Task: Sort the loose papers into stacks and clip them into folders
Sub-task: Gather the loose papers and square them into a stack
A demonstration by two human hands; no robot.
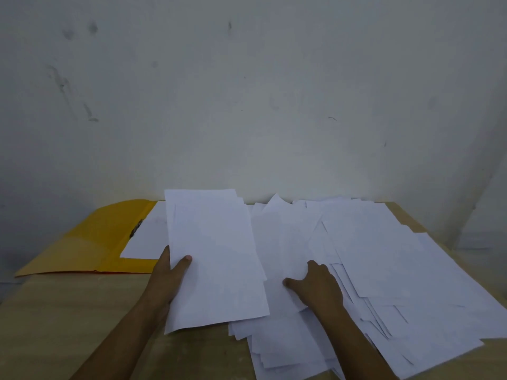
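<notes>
Dozens of loose papers [370, 270] cover the right half of the table [82, 311], fanned and overlapping from the far edge to the near one. My left hand [167, 281] holds a gathered stack [216, 256] lifted at centre, thumb on top and fingers underneath. My right hand [318, 286] rests on the heap just right of that stack, fingers spread and curling onto a top sheet — I judge it is about to draw that sheet free. At far left the yellow folder [90, 242] lies open with a sheet already under its clip [136, 228]. To do this well, I would peel one sheet at a time, keep the left grip firm, and square the edges before clipping — skewed sheets will slip.
</notes>
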